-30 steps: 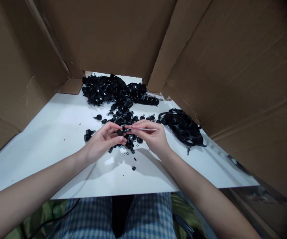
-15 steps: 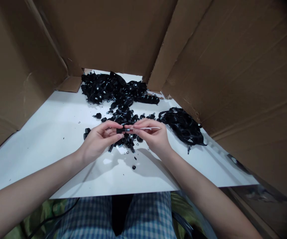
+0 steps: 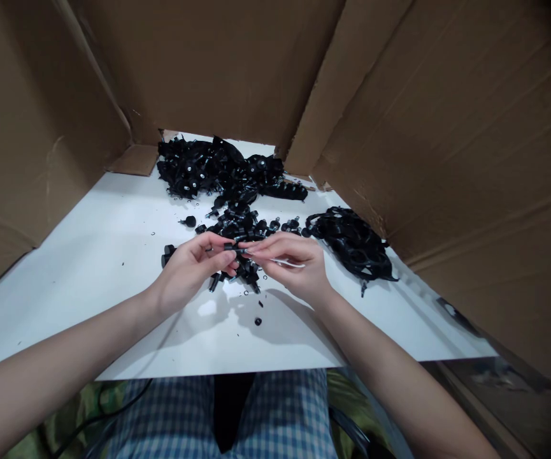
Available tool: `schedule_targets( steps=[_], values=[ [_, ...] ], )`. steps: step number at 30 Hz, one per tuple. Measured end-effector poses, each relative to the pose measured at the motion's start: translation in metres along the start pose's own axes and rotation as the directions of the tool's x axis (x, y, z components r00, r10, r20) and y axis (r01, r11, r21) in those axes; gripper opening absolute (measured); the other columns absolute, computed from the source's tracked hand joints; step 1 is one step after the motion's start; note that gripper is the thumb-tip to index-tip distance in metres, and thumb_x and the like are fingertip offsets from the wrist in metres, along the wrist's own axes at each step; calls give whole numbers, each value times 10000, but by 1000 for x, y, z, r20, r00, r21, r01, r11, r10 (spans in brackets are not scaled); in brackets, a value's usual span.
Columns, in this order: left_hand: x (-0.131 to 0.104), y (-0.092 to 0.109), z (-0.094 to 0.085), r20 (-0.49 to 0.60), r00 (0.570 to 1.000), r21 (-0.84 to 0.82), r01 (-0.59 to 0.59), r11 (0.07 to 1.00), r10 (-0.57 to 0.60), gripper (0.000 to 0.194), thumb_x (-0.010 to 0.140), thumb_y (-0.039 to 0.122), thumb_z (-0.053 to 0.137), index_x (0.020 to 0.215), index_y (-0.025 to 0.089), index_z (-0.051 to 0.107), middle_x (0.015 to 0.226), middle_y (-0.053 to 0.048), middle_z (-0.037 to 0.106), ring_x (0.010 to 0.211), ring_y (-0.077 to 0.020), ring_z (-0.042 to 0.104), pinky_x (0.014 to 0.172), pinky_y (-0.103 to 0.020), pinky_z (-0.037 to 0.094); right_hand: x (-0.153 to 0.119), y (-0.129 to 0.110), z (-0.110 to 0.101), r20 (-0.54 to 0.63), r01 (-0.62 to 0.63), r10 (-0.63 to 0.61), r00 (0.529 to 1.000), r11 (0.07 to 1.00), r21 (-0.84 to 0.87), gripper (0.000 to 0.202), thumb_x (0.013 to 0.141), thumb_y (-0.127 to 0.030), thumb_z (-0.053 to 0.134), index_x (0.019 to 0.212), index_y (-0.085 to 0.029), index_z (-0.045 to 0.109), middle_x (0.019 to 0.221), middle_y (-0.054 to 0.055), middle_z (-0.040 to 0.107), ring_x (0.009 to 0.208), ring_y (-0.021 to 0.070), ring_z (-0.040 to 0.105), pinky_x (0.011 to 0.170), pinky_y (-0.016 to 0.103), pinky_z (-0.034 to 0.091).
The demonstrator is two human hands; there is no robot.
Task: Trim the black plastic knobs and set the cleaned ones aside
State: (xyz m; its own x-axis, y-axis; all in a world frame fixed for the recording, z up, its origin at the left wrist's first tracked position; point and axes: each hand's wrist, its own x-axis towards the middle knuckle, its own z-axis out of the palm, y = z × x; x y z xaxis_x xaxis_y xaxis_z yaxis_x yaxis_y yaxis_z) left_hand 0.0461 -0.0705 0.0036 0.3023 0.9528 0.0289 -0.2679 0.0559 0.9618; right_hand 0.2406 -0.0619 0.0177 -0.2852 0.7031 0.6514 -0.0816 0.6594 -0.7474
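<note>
Pinching, between thumb and fingertips of the left hand (image 3: 192,271), a small black cylindrical part with a silvery metal shaft (image 3: 230,247). Points shaft-first toward the right hand (image 3: 299,261), with long axis running sideways, nearly level, dipping slightly rightward. Lies with black head at the left thumb and fingertips, with shaft reaching the right fingertips, above the table. Pressing right thumb and fingers around a thin white stick (image 3: 288,262); cannot make out the tip behind the fingertips. Just beside the left hand, 2 stubby black round-headed pieces (image 3: 166,256). Beneath and beyond both hands, a loose heap of black knobs with metal shafts (image 3: 237,221). Farther right, a pile of glossy black straps (image 3: 349,245); farthest off, a larger black heap (image 3: 193,169), on a white tabletop (image 3: 88,255) inside brown cardboard walls (image 3: 208,70).
</note>
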Motion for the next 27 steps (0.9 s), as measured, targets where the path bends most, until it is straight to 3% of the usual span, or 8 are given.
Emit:
schedule_targets(
  steps=[8,14,17,22,24,27],
  values=[
    [1,-3,-2,15,1000,-24,-4,1000,4,203,763,296,723,916,190,641,786,-1,691,708,-126,657,700,-267,527,0,-2,0,17,38,-38,999,999,-35,264,728,-31,666,853,-247,750,858,40,747,906,239,716,767,389,616],
    [2,-2,-2,7,1000,70,-16,997,16,221,745,305,732,916,196,643,737,3,682,692,-147,659,686,-286,531,0,-5,-2,65,68,-54,996,971,-227,193,731,-89,663,801,-250,745,850,39,748,882,217,718,731,341,608],
    [2,1,0,10,1000,162,-31,986,30,252,726,305,745,930,198,640,693,15,650,693,-155,663,664,-277,524,1,-4,0,37,-8,17,999,975,-221,157,737,-115,670,783,-246,744,846,40,738,836,188,712,687,305,597],
    [0,7,5,-1,996,206,-85,975,87,267,709,291,752,924,191,631,706,21,626,693,-143,644,657,-269,511,4,-1,1,-129,-260,265,956,964,54,59,738,-187,708,727,-242,730,919,14,661,796,137,667,710,295,587],
    [0,7,5,3,996,227,-87,970,88,270,708,286,750,930,189,630,663,37,584,655,-131,624,628,-259,502,5,-1,0,-167,-279,282,945,959,45,65,768,-212,685,789,-253,732,852,-3,647,705,112,644,666,278,576],
    [0,5,5,18,995,256,-103,961,102,260,714,266,744,937,191,632,665,41,553,625,-112,597,597,-241,492,3,-3,-1,-109,-203,190,976,972,-120,187,870,-240,560,962,-274,719,762,-4,670,685,116,635,674,282,560]
  ],
)
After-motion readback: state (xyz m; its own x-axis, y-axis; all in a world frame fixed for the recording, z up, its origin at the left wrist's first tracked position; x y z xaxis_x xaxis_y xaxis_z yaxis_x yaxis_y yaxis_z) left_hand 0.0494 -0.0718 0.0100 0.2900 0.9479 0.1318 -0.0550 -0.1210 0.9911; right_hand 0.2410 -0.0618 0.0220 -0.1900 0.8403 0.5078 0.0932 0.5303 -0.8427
